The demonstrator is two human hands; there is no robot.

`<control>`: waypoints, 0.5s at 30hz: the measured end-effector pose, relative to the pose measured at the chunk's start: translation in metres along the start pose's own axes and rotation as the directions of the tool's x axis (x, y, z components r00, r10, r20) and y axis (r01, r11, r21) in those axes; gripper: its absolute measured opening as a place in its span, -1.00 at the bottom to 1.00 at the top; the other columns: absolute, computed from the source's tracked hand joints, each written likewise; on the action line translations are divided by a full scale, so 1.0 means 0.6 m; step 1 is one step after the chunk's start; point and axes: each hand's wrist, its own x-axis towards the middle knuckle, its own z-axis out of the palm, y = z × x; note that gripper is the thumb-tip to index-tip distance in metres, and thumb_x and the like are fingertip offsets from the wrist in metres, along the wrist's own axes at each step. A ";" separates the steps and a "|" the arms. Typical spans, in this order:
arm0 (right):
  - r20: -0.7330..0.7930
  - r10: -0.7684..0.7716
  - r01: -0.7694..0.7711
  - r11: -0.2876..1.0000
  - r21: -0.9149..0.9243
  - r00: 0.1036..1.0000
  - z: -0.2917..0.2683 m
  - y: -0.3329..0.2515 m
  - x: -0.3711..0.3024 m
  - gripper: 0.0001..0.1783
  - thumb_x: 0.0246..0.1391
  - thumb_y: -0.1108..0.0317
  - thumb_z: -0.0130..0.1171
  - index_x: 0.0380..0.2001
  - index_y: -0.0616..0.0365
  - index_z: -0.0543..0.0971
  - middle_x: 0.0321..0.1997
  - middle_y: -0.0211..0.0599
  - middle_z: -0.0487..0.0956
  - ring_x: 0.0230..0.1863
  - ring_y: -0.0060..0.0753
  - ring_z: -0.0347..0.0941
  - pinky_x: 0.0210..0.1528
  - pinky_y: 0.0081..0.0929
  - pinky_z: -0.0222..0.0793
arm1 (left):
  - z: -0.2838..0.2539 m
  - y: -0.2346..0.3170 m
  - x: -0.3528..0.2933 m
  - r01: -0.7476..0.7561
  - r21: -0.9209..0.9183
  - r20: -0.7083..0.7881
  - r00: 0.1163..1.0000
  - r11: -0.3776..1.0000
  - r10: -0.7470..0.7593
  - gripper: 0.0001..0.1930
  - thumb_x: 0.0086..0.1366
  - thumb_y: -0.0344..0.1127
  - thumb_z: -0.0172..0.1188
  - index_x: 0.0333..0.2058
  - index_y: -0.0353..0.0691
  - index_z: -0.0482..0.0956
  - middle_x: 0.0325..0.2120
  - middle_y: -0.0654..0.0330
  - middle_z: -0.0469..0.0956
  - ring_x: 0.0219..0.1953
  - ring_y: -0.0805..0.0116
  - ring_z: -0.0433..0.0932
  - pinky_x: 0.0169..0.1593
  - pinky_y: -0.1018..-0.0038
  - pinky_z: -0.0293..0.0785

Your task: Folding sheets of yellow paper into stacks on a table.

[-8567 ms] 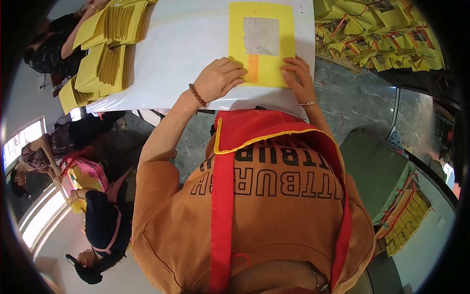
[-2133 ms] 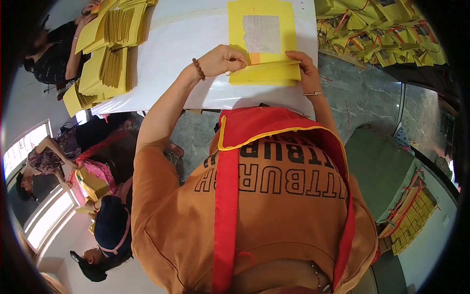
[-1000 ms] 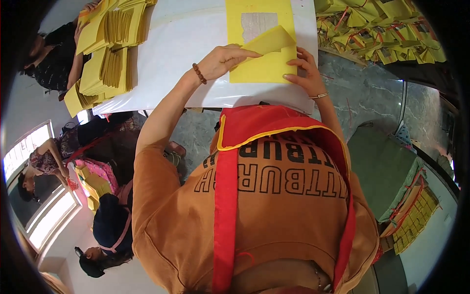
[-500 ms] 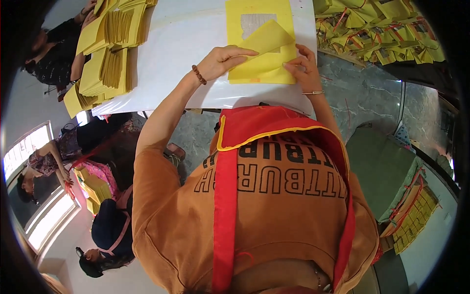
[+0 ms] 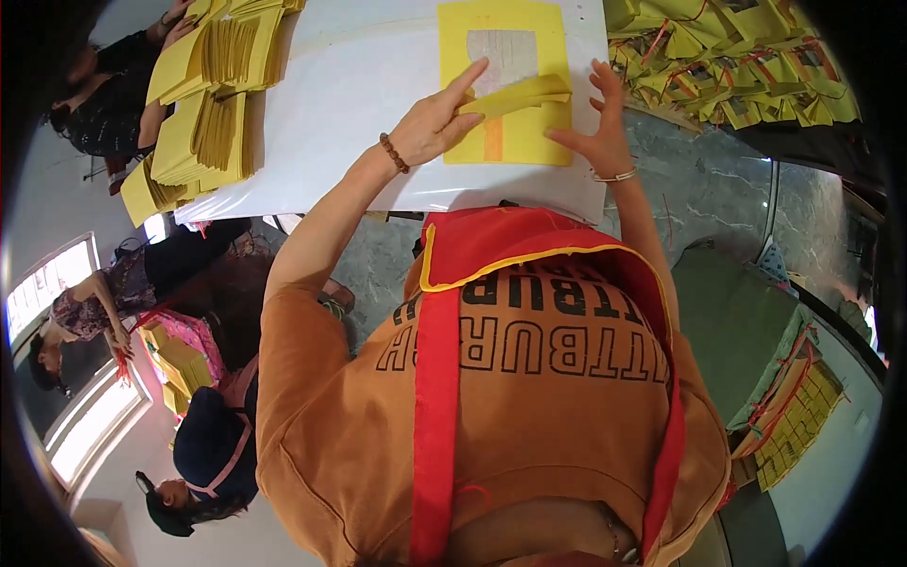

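Note:
A yellow paper sheet (image 5: 553, 47) lies near the table's front edge, with a silver-grey rectangle (image 5: 501, 57) in its upper part and an orange stripe (image 5: 493, 142) below. Across its middle runs a narrow folded flap of yellow paper (image 5: 529, 94). My left hand (image 5: 430, 123) rests over the left side, index finger stretched onto the grey rectangle and thumb by the flap's left end; its other fingers are partly hidden. At the right edge my right hand (image 5: 600, 128) is open, thumb and fingers spread apart, the thumb tip near the sheet and nothing in its grasp.
Stacks of folded yellow paper (image 5: 203, 132) stand along the left side of the white table (image 5: 350, 94). Bundles of yellow paper with red ties (image 5: 737, 66) lie at the far right. A green covered block (image 5: 737, 331) stands right of me. Other people are at the left.
The raised diagonal flap has come down into a narrow band across the sheet. My right hand has let go of the paper and spread its fingers; my left index finger has stretched forward.

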 end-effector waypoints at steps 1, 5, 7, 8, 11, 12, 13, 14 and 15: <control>0.006 -0.077 0.077 0.992 -0.100 0.997 0.005 0.004 0.003 -0.15 -0.35 0.23 0.42 0.10 0.04 0.28 0.25 -0.15 0.07 0.24 -0.17 0.05 0.18 -0.31 0.07 | -0.004 -0.001 -0.002 0.034 0.009 0.032 0.999 0.999 -0.034 -0.60 0.25 -0.24 0.00 0.07 -0.12 0.31 -0.40 0.02 0.47 -0.31 0.13 0.44 -0.22 0.34 0.37; 0.194 -0.140 0.185 0.955 -0.234 0.971 0.012 0.026 0.029 -0.33 -0.35 0.33 0.39 -0.04 0.02 0.42 0.15 -0.26 0.31 0.26 -0.11 0.04 0.23 -0.34 0.00 | -0.010 -0.019 0.001 -0.204 0.224 0.208 0.965 0.953 0.158 -0.44 0.21 -0.22 0.07 0.18 -0.08 0.14 -0.18 0.07 0.48 -0.17 0.13 0.43 -0.10 0.40 0.36; 0.250 -0.189 0.248 0.942 -0.228 0.950 0.004 0.069 0.039 -0.46 -0.32 0.37 0.35 -0.14 0.01 0.47 0.08 -0.29 0.38 0.26 -0.09 0.04 0.24 -0.33 -0.02 | -0.014 -0.003 0.004 -0.168 0.244 0.274 0.957 0.955 0.098 -0.37 0.16 -0.21 0.12 0.18 -0.10 0.11 -0.13 0.07 0.46 -0.12 0.11 0.41 -0.06 0.38 0.33; 0.314 -0.240 0.313 0.927 -0.207 0.918 0.005 0.077 0.044 -0.59 -0.30 0.41 0.32 -0.24 0.01 0.51 0.01 -0.32 0.46 0.26 -0.07 0.04 0.25 -0.31 -0.04 | -0.017 0.003 0.002 -0.121 0.272 0.328 0.944 0.955 0.027 -0.31 0.12 -0.21 0.18 0.19 -0.13 0.07 -0.09 0.07 0.44 -0.08 0.09 0.39 -0.02 0.36 0.29; 0.318 -0.269 0.321 0.939 -0.124 0.909 0.004 0.091 0.041 -0.73 -0.25 0.46 0.25 -0.37 -0.01 0.52 0.00 -0.33 0.46 0.26 -0.07 0.05 0.25 -0.28 -0.04 | -0.029 -0.001 -0.013 -0.305 0.264 0.093 0.952 0.915 0.291 -0.28 0.02 -0.16 0.26 0.15 -0.14 0.16 -0.09 0.01 0.39 -0.06 0.07 0.33 -0.03 0.26 0.24; 0.323 -0.273 0.325 0.938 -0.121 0.906 0.007 0.092 0.040 -0.73 -0.25 0.46 0.25 -0.37 -0.01 0.52 0.00 -0.33 0.46 0.26 -0.07 0.05 0.25 -0.28 -0.04 | -0.033 -0.009 -0.016 -0.302 0.267 0.087 0.953 0.915 0.289 -0.28 0.02 -0.16 0.26 0.15 -0.14 0.16 -0.09 0.01 0.39 -0.06 0.07 0.33 -0.03 0.26 0.24; 0.307 -0.261 0.309 0.943 -0.119 0.915 0.010 0.093 0.041 -0.74 -0.25 0.46 0.24 -0.38 -0.02 0.51 -0.01 -0.33 0.46 0.26 -0.07 0.04 0.25 -0.27 -0.04 | -0.035 -0.022 -0.016 -0.267 0.312 0.010 0.960 0.912 0.278 -0.26 -0.03 -0.21 0.28 0.14 -0.16 0.16 -0.03 0.01 0.35 -0.03 0.05 0.31 0.00 0.24 0.20; 0.294 -0.250 0.294 0.949 -0.116 0.922 0.012 0.093 0.040 -0.75 -0.25 0.46 0.23 -0.38 -0.02 0.50 -0.01 -0.34 0.46 0.26 -0.06 0.04 0.25 -0.26 -0.04 | -0.034 -0.035 -0.017 -0.227 0.353 -0.070 0.961 0.908 0.268 -0.23 -0.08 -0.27 0.29 0.14 -0.18 0.16 0.02 0.01 0.30 0.00 0.04 0.28 0.03 0.23 0.17; 0.303 -0.254 0.299 0.948 -0.113 0.919 0.014 0.091 0.040 -0.75 -0.25 0.46 0.23 -0.38 -0.02 0.50 -0.01 -0.34 0.46 0.26 -0.06 0.04 0.25 -0.26 -0.04 | -0.034 -0.048 -0.015 -0.212 0.401 -0.079 0.961 0.891 0.264 -0.31 -0.08 -0.41 0.18 0.12 -0.12 0.21 0.03 0.04 0.29 -0.01 0.07 0.29 0.02 0.25 0.18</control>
